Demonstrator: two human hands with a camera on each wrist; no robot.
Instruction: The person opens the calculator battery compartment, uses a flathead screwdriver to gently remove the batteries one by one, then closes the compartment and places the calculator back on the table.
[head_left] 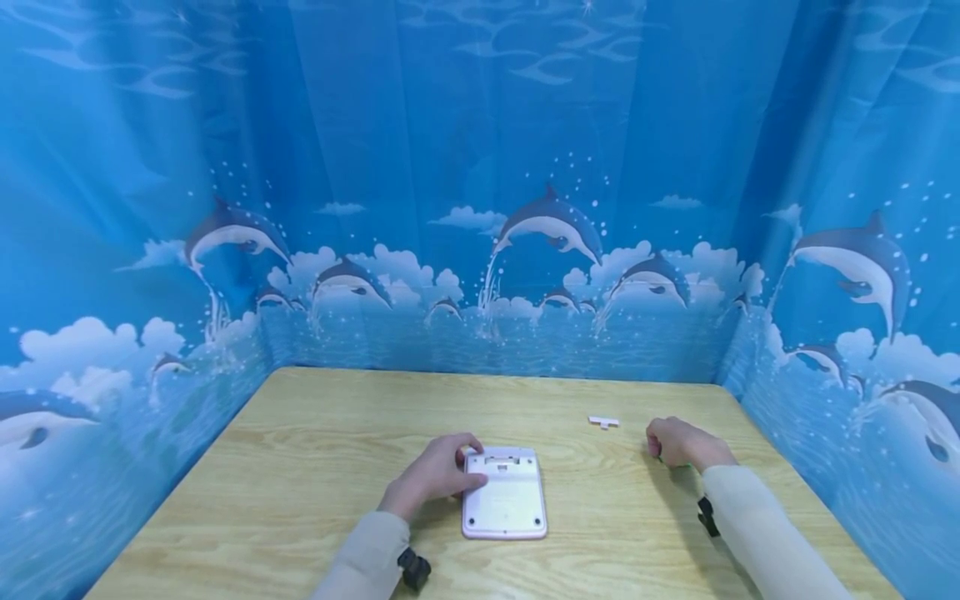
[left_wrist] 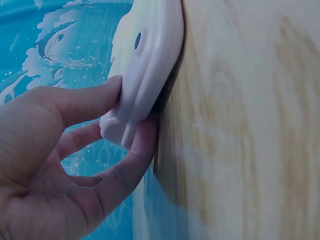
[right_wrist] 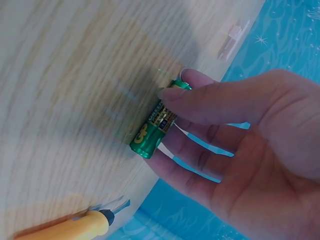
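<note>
A white calculator (head_left: 502,504) lies back side up on the table, its small battery compartment (head_left: 501,461) uncovered near the far edge. My left hand (head_left: 435,473) grips its left side, thumb on the back and fingers at the edge and underneath; the left wrist view shows this pinch on the rounded casing (left_wrist: 145,65). Over at the right, my right hand (head_left: 678,443) holds a green battery (right_wrist: 152,127) between thumb and fingers, just above the wood. A small pale battery cover (head_left: 603,422) with a tab lies between the calculator and my right hand, farther back.
A yellow-handled screwdriver (right_wrist: 75,227) lies on the table in the right wrist view. The wooden table (head_left: 337,433) is bordered at the back and sides by a blue dolphin-print curtain (head_left: 465,167).
</note>
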